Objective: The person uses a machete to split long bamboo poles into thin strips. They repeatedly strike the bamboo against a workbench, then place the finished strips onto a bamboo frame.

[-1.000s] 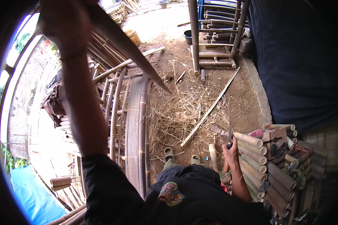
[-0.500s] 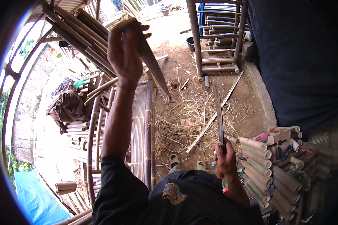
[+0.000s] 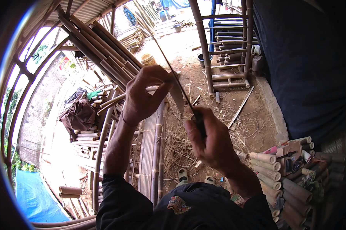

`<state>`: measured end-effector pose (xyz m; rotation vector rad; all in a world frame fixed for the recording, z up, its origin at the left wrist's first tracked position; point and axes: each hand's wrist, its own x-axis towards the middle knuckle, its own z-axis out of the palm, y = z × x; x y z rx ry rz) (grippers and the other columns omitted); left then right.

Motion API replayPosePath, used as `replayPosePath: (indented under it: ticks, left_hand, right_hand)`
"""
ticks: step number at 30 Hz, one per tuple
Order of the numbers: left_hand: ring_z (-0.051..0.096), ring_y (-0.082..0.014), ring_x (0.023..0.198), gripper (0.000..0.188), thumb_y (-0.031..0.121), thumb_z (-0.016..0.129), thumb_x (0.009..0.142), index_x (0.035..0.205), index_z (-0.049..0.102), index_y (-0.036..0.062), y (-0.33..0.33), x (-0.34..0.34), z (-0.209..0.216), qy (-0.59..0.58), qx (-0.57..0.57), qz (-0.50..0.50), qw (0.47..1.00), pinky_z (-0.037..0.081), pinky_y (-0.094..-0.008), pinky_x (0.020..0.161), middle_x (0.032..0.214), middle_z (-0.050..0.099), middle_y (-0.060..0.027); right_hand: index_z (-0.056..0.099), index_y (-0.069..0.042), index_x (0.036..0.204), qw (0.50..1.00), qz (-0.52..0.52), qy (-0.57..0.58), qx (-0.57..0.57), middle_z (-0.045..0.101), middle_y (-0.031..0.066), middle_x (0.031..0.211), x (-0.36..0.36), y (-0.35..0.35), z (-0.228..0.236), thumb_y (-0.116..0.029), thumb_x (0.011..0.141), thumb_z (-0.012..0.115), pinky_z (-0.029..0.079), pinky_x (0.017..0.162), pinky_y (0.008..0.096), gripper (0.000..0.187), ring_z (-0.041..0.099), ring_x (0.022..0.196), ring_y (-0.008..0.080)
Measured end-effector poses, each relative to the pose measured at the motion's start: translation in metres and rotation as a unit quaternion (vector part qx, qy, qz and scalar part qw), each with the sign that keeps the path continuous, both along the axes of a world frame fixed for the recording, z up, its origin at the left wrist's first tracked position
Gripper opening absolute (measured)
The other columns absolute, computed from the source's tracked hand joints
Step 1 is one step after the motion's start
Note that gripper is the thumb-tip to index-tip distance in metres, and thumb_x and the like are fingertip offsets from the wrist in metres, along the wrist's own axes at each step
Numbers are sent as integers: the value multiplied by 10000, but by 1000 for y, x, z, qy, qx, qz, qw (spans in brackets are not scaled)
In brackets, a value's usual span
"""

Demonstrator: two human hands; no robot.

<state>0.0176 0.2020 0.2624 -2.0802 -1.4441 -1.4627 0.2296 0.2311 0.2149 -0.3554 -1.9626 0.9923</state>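
Right hand [image 3: 215, 143] is clamped on the dark handle [image 3: 199, 124] of a long knife, blade [image 3: 183, 90] seen nearly edge-on, pointing up and left. Left hand [image 3: 146, 94] is just beside the blade, thumb and finger pinched on a flat tapered strip [image 3: 176, 97]; can't tell whether strip and blade touch. Hands are apart, both raised over ground littered with shavings [image 3: 180, 147], bamboo bench [image 3: 148, 153] below the left forearm.

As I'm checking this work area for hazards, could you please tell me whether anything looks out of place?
The dirt floor beside the slatted bamboo bench looks untidy: thin, pale strips lie strewn there in a loose tangle. Nothing looks clearly damaged.
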Motion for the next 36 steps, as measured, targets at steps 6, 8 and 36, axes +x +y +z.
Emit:
replayPosePath:
  ticks: [6, 8, 36]
  left_hand:
    - [701, -150, 843, 319, -15, 708, 816, 1111, 587, 3, -1, 10, -7, -4, -20, 7, 1000, 573, -284, 733, 914, 687, -76]
    - [699, -150, 847, 320, -17, 707, 815, 1111, 587, 4, 1, 12, -7, -5, -20, 4, 1000, 572, -283, 735, 920, 686, -77]
    - [589, -114, 523, 118, 216, 659, 904, 927, 665, 100, 18, 73, 162, 430, 292, 158, 839, 431, -259, 445, 709, 652, -22]
  right_hand:
    - [509, 16, 1076, 1000, -2, 1, -22, 618, 203, 828, 4, -8, -5, -199, 944, 590, 531, 585, 418, 264, 666, 684, 345]
    - [509, 17, 1091, 1000, -5, 11, -21, 603, 163, 783, 6, -7, -7, -197, 953, 582, 506, 568, 381, 266, 635, 645, 283]
    - [528, 47, 946, 996, -43, -64, -48, 619, 151, 612, 5, 37, 27, -233, 998, 493, 518, 496, 376, 287, 652, 529, 257]
